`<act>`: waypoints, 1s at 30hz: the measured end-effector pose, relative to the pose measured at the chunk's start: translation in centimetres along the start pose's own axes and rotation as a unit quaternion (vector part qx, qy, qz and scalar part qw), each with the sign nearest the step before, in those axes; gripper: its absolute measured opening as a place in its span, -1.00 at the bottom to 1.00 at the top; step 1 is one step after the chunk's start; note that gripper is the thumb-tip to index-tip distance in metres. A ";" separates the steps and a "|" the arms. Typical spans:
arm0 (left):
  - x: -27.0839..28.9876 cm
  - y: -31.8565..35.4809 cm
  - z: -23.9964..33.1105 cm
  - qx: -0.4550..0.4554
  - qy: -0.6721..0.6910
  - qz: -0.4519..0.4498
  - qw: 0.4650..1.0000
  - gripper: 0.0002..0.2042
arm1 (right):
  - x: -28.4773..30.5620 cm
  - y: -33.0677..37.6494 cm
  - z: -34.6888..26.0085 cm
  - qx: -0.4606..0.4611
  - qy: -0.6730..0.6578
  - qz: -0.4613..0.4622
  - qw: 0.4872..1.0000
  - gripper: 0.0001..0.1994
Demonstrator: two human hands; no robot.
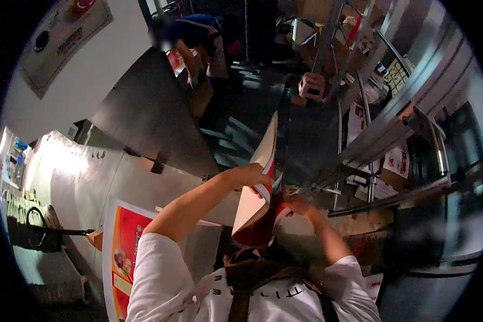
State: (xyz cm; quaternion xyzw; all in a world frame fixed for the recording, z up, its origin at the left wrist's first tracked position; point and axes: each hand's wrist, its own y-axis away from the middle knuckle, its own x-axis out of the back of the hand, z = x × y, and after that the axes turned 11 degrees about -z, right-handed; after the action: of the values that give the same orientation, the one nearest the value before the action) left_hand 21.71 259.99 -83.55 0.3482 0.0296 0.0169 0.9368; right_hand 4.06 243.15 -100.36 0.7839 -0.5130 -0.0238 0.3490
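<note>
A bent sheet of thin cardboard (252, 209), pale brown on one face and red on the other, stands upright in front of my body. My left hand (255, 178) is closed over its upper part, where the sheet folds and its far end sticks up. On the right side my right hand (299, 205) is closed on the red edge, its fingers slightly blurred. Left of my left arm lies a large printed red sheet (137, 220) with a white border.
A co-worker (201, 40) bends over at the far left of the floor. A pale pink stool (312, 86) stands ahead. Metal rails (366, 107) and stacked printed sheets (397, 161) line the right. A white machine top (80, 172) is at left.
</note>
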 end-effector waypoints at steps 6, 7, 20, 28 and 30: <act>7.8 -1.3 -0.7 -0.003 0.077 0.071 0.995 -0.66 | 4.5 -6.6 0.7 0.137 -0.020 0.003 0.990 -0.87; 9.5 -2.3 -1.1 0.028 0.087 0.079 0.993 -0.66 | 5.4 -7.9 1.4 0.131 -0.076 -0.006 0.988 -0.88; 26.5 -8.8 1.1 -0.081 -0.209 0.185 0.957 -0.82 | 23.7 -27.9 -5.4 0.200 0.240 -0.053 0.949 -0.84; 38.0 -12.6 4.5 -0.093 -0.390 0.201 0.894 -0.82 | 36.3 -32.2 -12.8 0.129 0.268 -0.056 0.953 -0.89; 39.0 -13.6 6.5 -0.075 -0.178 0.191 0.962 -0.77 | 38.6 -33.0 -10.7 0.162 0.367 -0.037 0.915 -0.89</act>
State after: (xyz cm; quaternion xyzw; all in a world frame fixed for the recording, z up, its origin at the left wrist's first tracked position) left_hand 61.22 247.50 -89.26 0.2732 -0.2063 0.1351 0.9298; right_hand 52.54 224.68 -98.77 0.8014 -0.3164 0.3364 0.3801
